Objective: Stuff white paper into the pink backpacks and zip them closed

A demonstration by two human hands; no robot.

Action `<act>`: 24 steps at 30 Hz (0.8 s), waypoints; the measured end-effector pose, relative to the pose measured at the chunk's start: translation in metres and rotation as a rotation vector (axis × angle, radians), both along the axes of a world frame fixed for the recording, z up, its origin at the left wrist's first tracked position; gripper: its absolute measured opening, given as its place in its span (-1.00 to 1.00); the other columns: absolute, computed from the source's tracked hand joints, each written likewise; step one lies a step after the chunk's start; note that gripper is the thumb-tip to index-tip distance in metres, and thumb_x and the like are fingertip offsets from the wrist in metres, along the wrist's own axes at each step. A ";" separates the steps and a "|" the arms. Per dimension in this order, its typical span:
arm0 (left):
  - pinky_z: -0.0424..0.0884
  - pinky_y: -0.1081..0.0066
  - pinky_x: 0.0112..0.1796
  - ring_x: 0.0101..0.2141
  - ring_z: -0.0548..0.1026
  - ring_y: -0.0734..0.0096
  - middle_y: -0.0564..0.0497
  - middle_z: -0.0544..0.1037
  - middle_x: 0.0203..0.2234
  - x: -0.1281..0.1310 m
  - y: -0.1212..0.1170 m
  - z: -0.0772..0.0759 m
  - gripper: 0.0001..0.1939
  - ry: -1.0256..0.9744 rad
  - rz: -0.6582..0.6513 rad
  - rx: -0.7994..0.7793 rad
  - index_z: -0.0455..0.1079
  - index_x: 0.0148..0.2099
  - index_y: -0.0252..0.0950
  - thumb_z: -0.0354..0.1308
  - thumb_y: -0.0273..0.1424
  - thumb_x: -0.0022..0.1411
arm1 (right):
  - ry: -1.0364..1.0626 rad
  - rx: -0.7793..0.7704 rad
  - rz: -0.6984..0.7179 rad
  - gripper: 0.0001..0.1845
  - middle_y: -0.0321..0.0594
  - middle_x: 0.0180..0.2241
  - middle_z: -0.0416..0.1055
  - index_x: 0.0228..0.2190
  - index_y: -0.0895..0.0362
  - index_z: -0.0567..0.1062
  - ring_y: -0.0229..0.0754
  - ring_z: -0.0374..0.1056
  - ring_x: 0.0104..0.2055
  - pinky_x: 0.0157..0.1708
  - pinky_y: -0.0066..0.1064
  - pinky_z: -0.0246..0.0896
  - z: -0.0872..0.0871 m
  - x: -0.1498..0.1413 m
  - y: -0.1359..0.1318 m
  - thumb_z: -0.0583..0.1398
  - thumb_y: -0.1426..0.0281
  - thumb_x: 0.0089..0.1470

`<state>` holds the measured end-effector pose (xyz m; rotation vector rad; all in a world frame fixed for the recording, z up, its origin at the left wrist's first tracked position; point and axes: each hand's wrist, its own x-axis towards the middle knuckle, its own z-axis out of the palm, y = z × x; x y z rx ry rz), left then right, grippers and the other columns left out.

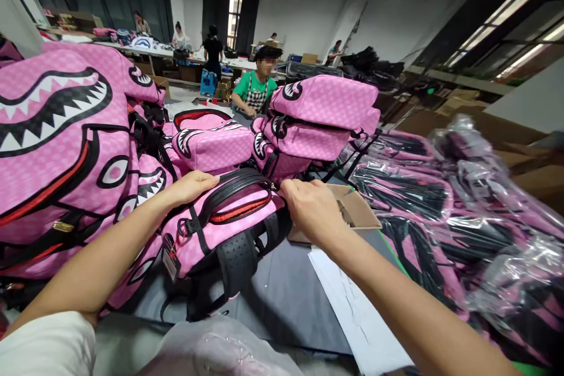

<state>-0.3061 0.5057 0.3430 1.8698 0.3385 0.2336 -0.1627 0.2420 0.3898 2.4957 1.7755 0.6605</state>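
A pink checkered backpack (229, 234) with black straps lies on the grey table in front of me. Its top zipper runs in black flaps, and a side pocket shows a red-edged opening (240, 210). My left hand (194, 187) grips the backpack's far left edge, its fingertips partly hidden behind the fabric. At the right end of the zipper, my right hand (311, 207) is closed by the metal zipper pull (272, 186), fingers curled. A hang tag (170, 258) dangles from the left side, and a padded shoulder strap (238, 261) faces me.
Pink shark-mouth backpacks pile up on the left (106, 88) and beyond (324, 100). An open cardboard box (359, 208) and white paper sheets (356, 311) lie right. Plastic-wrapped backpacks (405, 188) fill the far right. A co-worker in green (242, 88) stands across the table.
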 end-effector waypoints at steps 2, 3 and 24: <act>0.18 0.45 -0.48 -0.57 0.25 0.47 0.07 0.36 -0.67 -0.005 -0.011 -0.006 -0.47 -0.002 0.042 -0.017 0.38 -0.53 -0.33 0.19 0.07 0.10 | 0.070 0.047 0.034 -0.76 -0.20 -0.57 0.37 -0.45 0.13 0.39 -0.19 0.20 -0.55 -0.44 -0.30 -0.11 0.006 -0.018 -0.007 0.01 0.55 0.17; 0.15 0.45 -0.50 -0.58 0.24 0.47 0.08 0.34 -0.68 -0.006 -0.018 -0.007 -0.46 -0.002 0.055 -0.006 0.36 -0.55 -0.32 0.16 0.07 0.12 | 0.146 0.073 0.063 -0.76 -0.22 -0.58 0.36 -0.45 0.11 0.38 -0.21 0.19 -0.57 -0.47 -0.32 -0.12 0.007 -0.029 -0.010 0.00 0.51 0.20; 0.43 0.19 -0.10 -0.25 0.59 0.13 -0.15 0.65 -0.25 -0.020 -0.088 -0.025 -0.44 -0.235 -0.014 -0.742 0.53 -0.09 -0.41 0.31 -0.02 0.08 | 0.820 0.029 0.089 -0.78 -0.31 -0.60 0.38 -0.42 0.08 0.38 -0.28 0.26 -0.60 -0.56 -0.48 0.02 0.003 -0.105 -0.025 0.00 0.40 0.21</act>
